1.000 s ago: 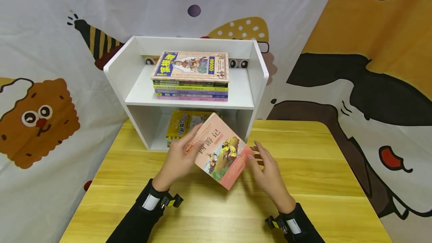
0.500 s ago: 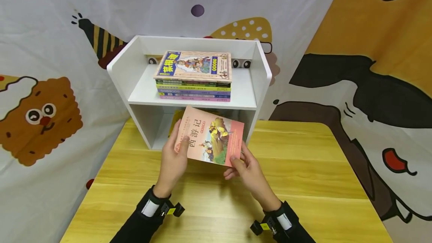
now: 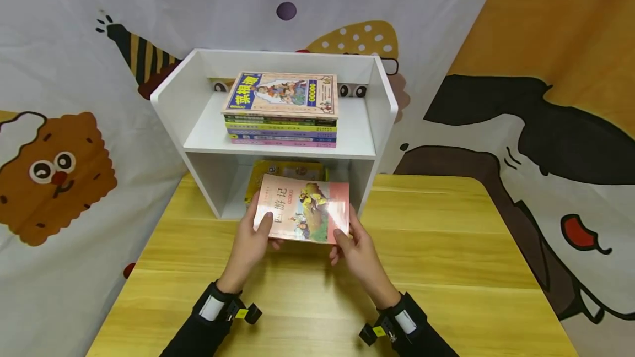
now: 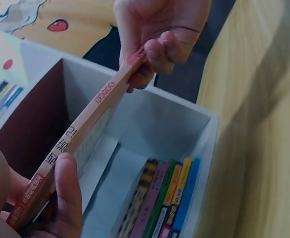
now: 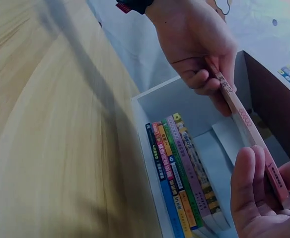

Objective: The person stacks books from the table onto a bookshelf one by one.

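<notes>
A pink book [image 3: 297, 211] with a picture of figures on its cover is held level in front of the lower shelf. My left hand [image 3: 248, 244] grips its left end, thumb on the cover and fingers beneath. At the other end my right hand [image 3: 359, 255] pinches it the same way, thumb on the near right corner. The wrist views show the book's printed spine [image 4: 78, 126] facing the table side. Behind the book, a stack with a yellow book [image 3: 288, 169] on top lies on the lower shelf, partly hidden by it; its colourful spines [image 5: 177, 168] show in the right wrist view.
The white two-level shelf [image 3: 369, 183] stands at the back of the wooden table [image 3: 446, 269]. On its upper board lies a stack of several books [image 3: 283, 109]. A cartoon-printed cloth [image 3: 233, 4] hangs behind.
The pink book has turned from a slant to nearly square with the shelf. My right hand has moved left and taken hold of its right end; both hands have then lowered slightly.
</notes>
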`<state>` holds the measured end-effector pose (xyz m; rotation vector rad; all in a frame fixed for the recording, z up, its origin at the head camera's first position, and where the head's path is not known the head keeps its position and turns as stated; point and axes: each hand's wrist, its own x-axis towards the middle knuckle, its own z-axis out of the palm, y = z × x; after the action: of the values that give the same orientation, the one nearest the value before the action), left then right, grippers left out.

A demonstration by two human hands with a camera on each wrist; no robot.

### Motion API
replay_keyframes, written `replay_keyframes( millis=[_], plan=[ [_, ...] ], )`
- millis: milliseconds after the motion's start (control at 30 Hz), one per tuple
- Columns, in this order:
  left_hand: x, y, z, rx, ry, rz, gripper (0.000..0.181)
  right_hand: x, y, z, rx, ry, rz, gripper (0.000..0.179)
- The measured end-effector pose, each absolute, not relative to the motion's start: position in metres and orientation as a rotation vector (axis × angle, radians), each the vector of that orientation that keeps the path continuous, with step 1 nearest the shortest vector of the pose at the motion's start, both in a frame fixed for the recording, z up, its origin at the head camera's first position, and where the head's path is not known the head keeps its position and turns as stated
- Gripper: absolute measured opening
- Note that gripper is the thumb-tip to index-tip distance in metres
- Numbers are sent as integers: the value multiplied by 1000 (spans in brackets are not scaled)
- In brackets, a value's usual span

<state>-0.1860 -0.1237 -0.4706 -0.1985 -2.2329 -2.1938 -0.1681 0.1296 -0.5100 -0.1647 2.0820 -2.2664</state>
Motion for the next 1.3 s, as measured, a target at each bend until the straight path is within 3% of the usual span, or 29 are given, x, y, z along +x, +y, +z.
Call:
replay_keyframes(
  millis=[400,700,1133,1300],
  plan=[
    [-221,-151,-484,-188,-2239,-2145,65,-205,116,-498,-209,2234,-2117,68],
    [-241,-170,-515,-150,-2275,-2370,76,-234,114,-522,-221,2239,-2034,60],
    [-245,-179,-534,-189,-2565,-2146,103,-244,119,-546,-366,2231,-1850,95],
    [-246,-184,-541,-272,-2639,-1926,99,-241,118,-547,-356,2282,-1814,95]
  ],
)
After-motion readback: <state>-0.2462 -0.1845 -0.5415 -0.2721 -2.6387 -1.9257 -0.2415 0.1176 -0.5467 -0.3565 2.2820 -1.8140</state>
